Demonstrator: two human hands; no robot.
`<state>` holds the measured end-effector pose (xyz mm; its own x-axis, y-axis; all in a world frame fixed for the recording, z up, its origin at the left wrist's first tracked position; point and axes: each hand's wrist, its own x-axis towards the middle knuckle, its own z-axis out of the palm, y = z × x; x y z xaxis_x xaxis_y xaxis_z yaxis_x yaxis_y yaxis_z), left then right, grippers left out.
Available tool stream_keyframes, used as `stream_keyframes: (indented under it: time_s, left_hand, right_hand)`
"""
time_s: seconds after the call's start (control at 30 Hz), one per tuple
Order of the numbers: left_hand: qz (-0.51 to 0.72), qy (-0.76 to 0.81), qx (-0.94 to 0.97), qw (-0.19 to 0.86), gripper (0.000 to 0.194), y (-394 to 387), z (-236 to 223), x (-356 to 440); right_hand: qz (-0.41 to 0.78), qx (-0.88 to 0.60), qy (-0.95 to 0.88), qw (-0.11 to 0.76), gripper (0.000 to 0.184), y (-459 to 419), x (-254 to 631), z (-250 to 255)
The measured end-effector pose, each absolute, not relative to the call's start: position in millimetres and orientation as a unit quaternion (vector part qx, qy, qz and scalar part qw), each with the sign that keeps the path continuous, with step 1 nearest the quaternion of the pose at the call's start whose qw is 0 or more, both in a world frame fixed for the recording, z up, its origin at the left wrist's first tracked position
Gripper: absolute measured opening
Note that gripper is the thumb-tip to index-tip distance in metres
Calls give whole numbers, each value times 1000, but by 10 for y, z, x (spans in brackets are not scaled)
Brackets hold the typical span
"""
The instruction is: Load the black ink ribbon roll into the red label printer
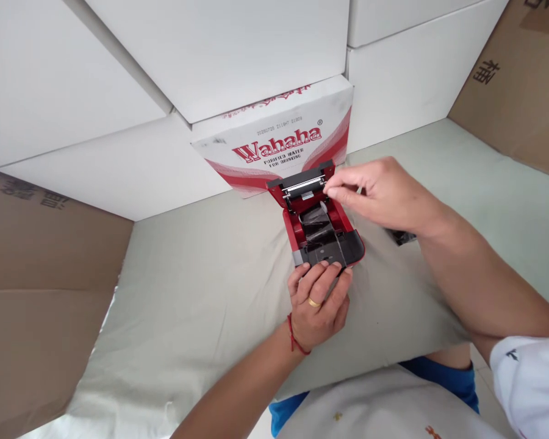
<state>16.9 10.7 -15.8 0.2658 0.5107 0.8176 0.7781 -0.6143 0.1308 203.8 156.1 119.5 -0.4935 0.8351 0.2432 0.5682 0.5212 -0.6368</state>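
Observation:
A small red and black machine, which looks like a label printer [297, 238], stands on the cloth with its lid [293, 180] tilted up and back. Under the lid's edge runs a dark roller [304, 186] with a pale bar along it. Shiny black film [318, 224] lies wound inside the red body. My left hand [320, 302] is closed over the printer's front edge, fingers on top and thumb mostly hidden. At the roller's right end, my right hand [370, 190] has thumb and forefinger pinched together; whatever is between the tips is hidden.
Behind the printer stands a white and red Wahaha water carton [274, 143] against white boxes [229, 49]. Brown cardboard [41, 292] rises at left, with another brown carton [507, 91] at right. A dark shiny piece [400, 237] lies partly under my right wrist on the pale green cloth [201, 292].

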Motion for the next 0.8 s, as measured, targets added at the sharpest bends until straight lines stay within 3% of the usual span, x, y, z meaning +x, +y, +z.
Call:
stream_keyframes:
  time_s: [0.17,0.33,0.57,0.8]
  left_hand:
    - [-482,-423,-752,151,48,111,-190,137]
    - [-463,-431,-764,128,53,124,-195,106]
    - [-452,-441,-766,125,47,128,-196,104]
    - [-449,-423,-779,110,44,137,-217,76]
  right_hand:
    - [159,-423,-881,137,35,1621,1940,1032]
    - [157,-401,-902,39,41,1690,1944,897]
    - [101,-434,-892,78,45,1662,1871,911]
    - [72,-416,-906,-1,41,1820,1758,874]
